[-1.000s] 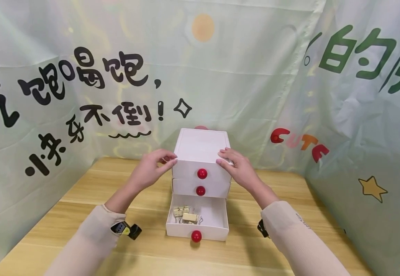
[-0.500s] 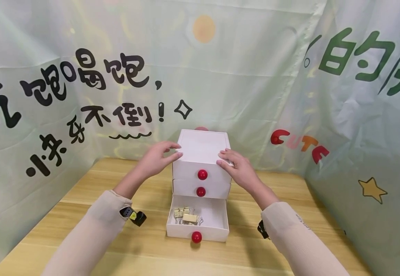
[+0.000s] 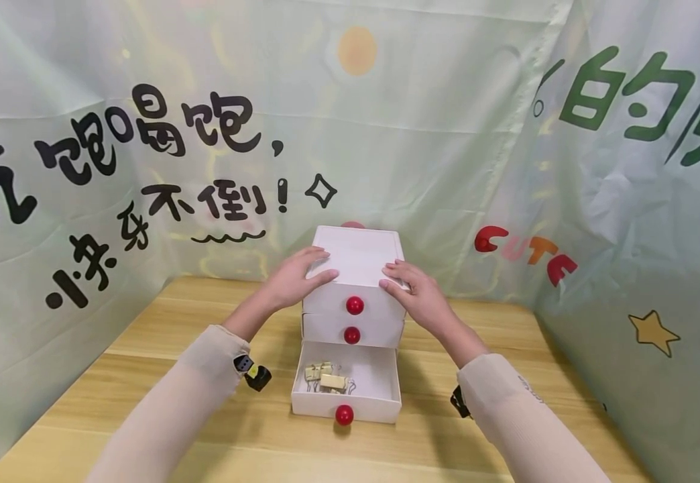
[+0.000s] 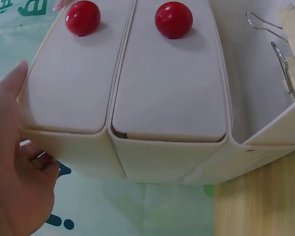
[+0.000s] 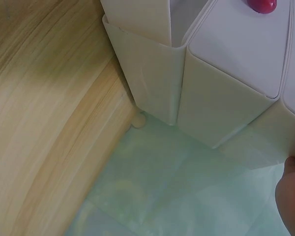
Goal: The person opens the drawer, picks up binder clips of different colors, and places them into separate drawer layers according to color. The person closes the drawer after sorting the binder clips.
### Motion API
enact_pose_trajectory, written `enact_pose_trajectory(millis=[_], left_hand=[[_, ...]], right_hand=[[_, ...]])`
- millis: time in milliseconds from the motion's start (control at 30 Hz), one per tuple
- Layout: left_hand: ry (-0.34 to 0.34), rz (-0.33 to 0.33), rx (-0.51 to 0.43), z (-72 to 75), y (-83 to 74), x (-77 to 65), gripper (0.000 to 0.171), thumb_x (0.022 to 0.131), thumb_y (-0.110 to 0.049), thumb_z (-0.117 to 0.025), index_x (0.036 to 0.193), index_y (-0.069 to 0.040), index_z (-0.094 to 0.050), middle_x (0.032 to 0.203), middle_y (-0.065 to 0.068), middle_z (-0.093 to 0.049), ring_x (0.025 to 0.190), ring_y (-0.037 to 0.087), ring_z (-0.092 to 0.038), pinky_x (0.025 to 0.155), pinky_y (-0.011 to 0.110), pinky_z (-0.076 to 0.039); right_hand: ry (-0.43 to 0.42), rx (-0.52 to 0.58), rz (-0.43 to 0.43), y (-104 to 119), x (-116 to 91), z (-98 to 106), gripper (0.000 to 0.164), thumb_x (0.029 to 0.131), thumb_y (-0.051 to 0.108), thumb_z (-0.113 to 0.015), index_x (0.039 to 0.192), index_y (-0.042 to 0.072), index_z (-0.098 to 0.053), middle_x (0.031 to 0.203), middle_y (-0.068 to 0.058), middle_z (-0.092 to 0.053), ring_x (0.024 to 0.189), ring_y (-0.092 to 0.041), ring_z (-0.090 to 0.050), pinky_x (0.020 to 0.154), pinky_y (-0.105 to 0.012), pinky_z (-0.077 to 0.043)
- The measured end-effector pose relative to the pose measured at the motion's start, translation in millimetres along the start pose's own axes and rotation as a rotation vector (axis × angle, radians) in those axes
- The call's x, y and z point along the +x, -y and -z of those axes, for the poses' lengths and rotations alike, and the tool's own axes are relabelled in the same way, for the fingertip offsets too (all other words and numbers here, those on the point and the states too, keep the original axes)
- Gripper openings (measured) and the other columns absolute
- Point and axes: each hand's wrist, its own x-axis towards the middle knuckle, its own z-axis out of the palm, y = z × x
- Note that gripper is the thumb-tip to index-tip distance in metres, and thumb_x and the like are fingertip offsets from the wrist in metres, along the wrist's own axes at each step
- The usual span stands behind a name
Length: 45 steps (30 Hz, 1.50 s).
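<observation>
A white drawer unit (image 3: 359, 251) with three stacked drawers stands on the wooden table, each drawer having a round red knob (image 3: 355, 305). Its bottom drawer (image 3: 308, 402) is pulled out, and several cream binder clips (image 3: 333, 382) lie in its left part. My left hand (image 3: 292, 282) rests at the unit's upper left edge, thumb over the top. In the left wrist view, that hand's lower fingers (image 4: 44, 162) bend beside the side wall. Opposite it, my right hand (image 3: 425, 302) rests on the upper right corner with fingers on top. Only a small part of it shows in the right wrist view.
The table (image 3: 235, 429) extends to both sides and in front of the unit. Behind and beside it hangs a pale green printed cloth (image 3: 398, 147). A black wrist camera (image 3: 256, 376) sits at the left cuff, another (image 3: 460, 402) at the right.
My left hand has slid right, from the unit's left edge to farther over its top, and its fingers have spread. The right hand, the drawers and the clips stay put.
</observation>
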Motion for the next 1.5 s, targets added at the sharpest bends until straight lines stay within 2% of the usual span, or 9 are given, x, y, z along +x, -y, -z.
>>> enact_pose_trajectory(millis=[133,233,433,633,767,967,1167,1333,1500], left_hand=[[-0.011,-0.052,0.098,-1.3,-1.3,0.2,0.061,0.099,-0.050,-0.049,0.141,-0.006,-0.052,0.150,0.013,-0.041,0.141,0.031,-0.032,0.114,0.050,-0.027],[-0.007,-0.070,0.137,-1.1,-0.5,0.2,0.058,0.100,-0.048,-0.047,0.141,-0.007,-0.053,0.150,0.012,-0.043,0.143,0.029,-0.030,0.115,0.047,-0.025],[0.015,-0.077,0.152,0.5,0.8,1.4,0.061,0.098,-0.052,-0.048,0.140,-0.008,-0.054,0.147,0.009,-0.046,0.142,0.028,-0.032,0.116,0.045,-0.024],[0.042,-0.079,0.162,-3.8,0.6,4.5,0.063,0.097,-0.056,-0.047,0.140,-0.010,-0.054,0.147,0.007,-0.047,0.142,0.026,-0.032,0.116,0.043,-0.024],[0.036,-0.071,0.158,-5.2,1.9,4.1,0.061,0.098,-0.053,-0.048,0.140,-0.009,-0.055,0.147,0.008,-0.048,0.142,0.027,-0.033,0.116,0.043,-0.024],[0.029,-0.081,0.164,-1.8,2.2,4.2,0.059,0.098,-0.051,-0.048,0.139,-0.008,-0.056,0.146,0.009,-0.049,0.141,0.027,-0.033,0.116,0.043,-0.024],[0.043,-0.080,0.182,1.3,1.5,5.6,0.059,0.099,-0.053,-0.047,0.138,-0.011,-0.056,0.146,0.008,-0.049,0.142,0.026,-0.033,0.117,0.042,-0.023],[0.043,-0.077,0.186,0.8,1.8,6.3,0.059,0.099,-0.053,-0.046,0.139,-0.011,-0.055,0.146,0.007,-0.048,0.142,0.025,-0.032,0.117,0.041,-0.022],[0.044,-0.077,0.184,0.7,1.4,5.9,0.060,0.099,-0.053,-0.047,0.139,-0.010,-0.055,0.146,0.007,-0.048,0.142,0.026,-0.032,0.117,0.041,-0.022]], right_hand=[[0.001,0.006,0.005,1,2,-1,0.044,0.095,0.036,-0.065,0.129,0.009,-0.065,0.140,-0.006,-0.055,0.138,-0.024,-0.039,0.113,-0.049,-0.030],[0.003,0.007,0.009,2,3,-2,0.045,0.094,0.037,-0.065,0.130,0.009,-0.065,0.141,-0.006,-0.054,0.138,-0.025,-0.039,0.113,-0.050,-0.030],[0.040,-0.012,0.010,1,2,1,0.049,0.095,0.040,-0.063,0.133,0.008,-0.062,0.143,-0.008,-0.051,0.139,-0.027,-0.037,0.113,-0.052,-0.029],[0.124,-0.014,-0.009,6,-6,14,0.058,0.094,0.046,-0.063,0.139,0.010,-0.056,0.152,-0.008,-0.041,0.142,-0.031,-0.031,0.111,-0.056,-0.029],[0.133,0.012,-0.001,7,-13,22,0.060,0.094,0.045,-0.062,0.142,0.011,-0.052,0.154,-0.008,-0.036,0.142,-0.033,-0.029,0.110,-0.058,-0.030],[0.122,0.085,0.031,-1,-28,35,0.054,0.096,0.032,-0.064,0.141,0.005,-0.050,0.147,-0.014,-0.044,0.136,-0.033,-0.039,0.109,-0.053,-0.034],[0.145,0.020,-0.013,-16,-53,45,0.056,0.098,0.039,-0.060,0.142,0.006,-0.048,0.143,-0.016,-0.049,0.128,-0.038,-0.047,0.104,-0.058,-0.038],[0.165,-0.025,-0.030,-29,-71,56,0.054,0.098,0.036,-0.061,0.141,0.007,-0.050,0.140,-0.016,-0.052,0.126,-0.040,-0.049,0.100,-0.060,-0.041],[0.189,-0.050,-0.010,-43,-87,65,0.051,0.096,0.031,-0.064,0.138,0.004,-0.053,0.136,-0.015,-0.056,0.124,-0.038,-0.052,0.099,-0.056,-0.043]])
